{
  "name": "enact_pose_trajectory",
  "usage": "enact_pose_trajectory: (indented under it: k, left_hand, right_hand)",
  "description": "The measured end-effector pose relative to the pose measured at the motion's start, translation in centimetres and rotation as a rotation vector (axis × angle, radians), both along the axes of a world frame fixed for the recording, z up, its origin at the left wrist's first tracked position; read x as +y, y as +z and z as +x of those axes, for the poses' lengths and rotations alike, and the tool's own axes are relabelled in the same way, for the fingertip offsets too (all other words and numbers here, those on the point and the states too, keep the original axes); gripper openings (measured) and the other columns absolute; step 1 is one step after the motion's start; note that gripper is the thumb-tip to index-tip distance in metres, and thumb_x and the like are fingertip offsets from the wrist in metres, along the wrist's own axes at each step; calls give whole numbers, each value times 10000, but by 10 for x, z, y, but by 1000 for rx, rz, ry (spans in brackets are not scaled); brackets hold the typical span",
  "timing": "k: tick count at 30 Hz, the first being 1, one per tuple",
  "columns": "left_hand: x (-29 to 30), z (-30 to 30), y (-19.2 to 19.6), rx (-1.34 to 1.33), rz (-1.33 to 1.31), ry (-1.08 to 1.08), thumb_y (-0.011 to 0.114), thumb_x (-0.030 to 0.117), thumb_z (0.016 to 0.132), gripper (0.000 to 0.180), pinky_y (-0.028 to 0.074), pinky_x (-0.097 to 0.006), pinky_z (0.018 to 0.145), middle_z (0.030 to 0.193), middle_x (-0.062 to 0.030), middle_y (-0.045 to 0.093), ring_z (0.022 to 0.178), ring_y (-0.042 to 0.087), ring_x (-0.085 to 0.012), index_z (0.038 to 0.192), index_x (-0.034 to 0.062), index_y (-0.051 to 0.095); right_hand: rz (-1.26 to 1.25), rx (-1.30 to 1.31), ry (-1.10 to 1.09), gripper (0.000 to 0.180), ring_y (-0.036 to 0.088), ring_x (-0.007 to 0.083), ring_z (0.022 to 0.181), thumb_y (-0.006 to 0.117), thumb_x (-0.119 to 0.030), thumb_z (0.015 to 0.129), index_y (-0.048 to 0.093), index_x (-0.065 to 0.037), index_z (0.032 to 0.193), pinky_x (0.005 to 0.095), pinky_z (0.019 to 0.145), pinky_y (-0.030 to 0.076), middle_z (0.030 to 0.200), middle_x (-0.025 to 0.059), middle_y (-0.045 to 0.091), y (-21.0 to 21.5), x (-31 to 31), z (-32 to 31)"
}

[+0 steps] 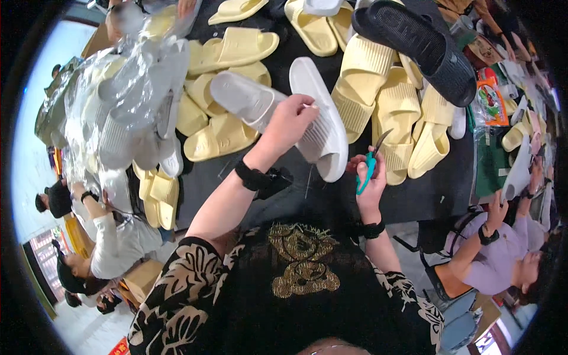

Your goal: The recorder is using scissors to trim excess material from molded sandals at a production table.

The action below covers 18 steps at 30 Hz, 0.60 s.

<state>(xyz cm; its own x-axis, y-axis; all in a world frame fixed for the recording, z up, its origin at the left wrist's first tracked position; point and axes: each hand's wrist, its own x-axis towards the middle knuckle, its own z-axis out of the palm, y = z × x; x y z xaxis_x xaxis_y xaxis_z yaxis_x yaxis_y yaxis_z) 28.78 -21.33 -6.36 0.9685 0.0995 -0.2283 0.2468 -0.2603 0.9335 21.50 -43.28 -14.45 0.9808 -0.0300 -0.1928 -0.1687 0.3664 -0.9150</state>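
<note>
My left hand (pixel 291 123) reaches over a pair of pale grey slide slippers, its fingertips pinched together beside the right-hand slipper (pixel 322 94). Whatever is in that pinch is too small to make out. The other grey slipper (pixel 242 97) lies to the left, partly behind the hand, on top of yellow slippers. In my right hand (pixel 371 183) are small scissors (pixel 367 173) with teal handles, closed in the fingers. Their dark blades point up and away, apart from the grey slippers and in front of a yellow slipper (pixel 392 154).
Yellow slippers (pixel 245 48) lie about the black table (pixel 441 180). A black slipper pair (pixel 423 50) rests on some at the far right. Plastic-wrapped grey slippers (pixel 127 112) are heaped at left. Other people work at both sides, one in a lilac top (pixel 491 260).
</note>
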Motion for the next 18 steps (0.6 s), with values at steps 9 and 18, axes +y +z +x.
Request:
enact_pose_trajectory:
  k: [9,18]
  left_hand:
    - [-43,-43,-2,-26,-41,23,584,161,841,376,475,-296,738,947,-176,631,838,598,-184,1129,-77,538]
    - [-10,-70,-8,-361,209,-5,557,128,832,299,488,-308,750,944,-139,637,848,610,-215,1092,-17,579]
  right_hand:
    - [-491,-252,101,723,516,182,1019,735,-224,776,325,50,1305,312,873,435,1193,130,490,20,-20,-57]
    - [-185,-95,-110,415,528,142,960,574,-37,802,441,43,1186,276,867,418,1054,78,545,44,-30,-67]
